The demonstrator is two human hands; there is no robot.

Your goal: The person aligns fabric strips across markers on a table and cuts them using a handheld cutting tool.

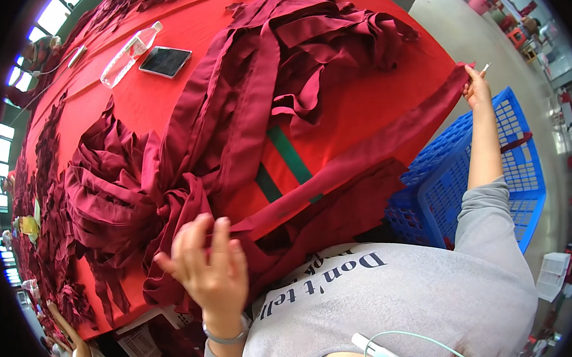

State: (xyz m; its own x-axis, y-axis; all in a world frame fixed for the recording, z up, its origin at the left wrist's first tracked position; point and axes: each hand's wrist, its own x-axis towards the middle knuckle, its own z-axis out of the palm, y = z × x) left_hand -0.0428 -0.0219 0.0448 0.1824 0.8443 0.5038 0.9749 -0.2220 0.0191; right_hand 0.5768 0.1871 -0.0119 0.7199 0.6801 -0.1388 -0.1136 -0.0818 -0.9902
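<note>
the red worktop [366, 106] is filling most of the scene, its upper end being cut off and its near side disappearing behind the person's grey shirt [395, 289]. a great heap of maroon cloth [115, 181] is sprawling across it, bunching into a thick bundle at the left, and the folds are overlapping so much that i'm not making out where single pieces are ending. the blue crate [423, 200] beside the worktop is being partly blocked by the shirt and the right arm [484, 142].

one long maroon strip [362, 150] is stretching over the near part of the worktop, its long axis slanting from the right hand at the upper right to the lower left, where it is slipping out of sight behind the left hand. on its way it is meeting two green bands [289, 154].

the left hand [206, 267] is hovering with its fingers spread apart, blurring a little; i can't tell whether a fingertip is touching cloth. the right hand [477, 89] is clamping its grip on the strip's upper end, thumb and fingers closing together.

a clear bottle [127, 57] is lying beside a dark phone [165, 61]. a small pointed item [486, 68] is poking out of the right hand, too little showing to name.
</note>
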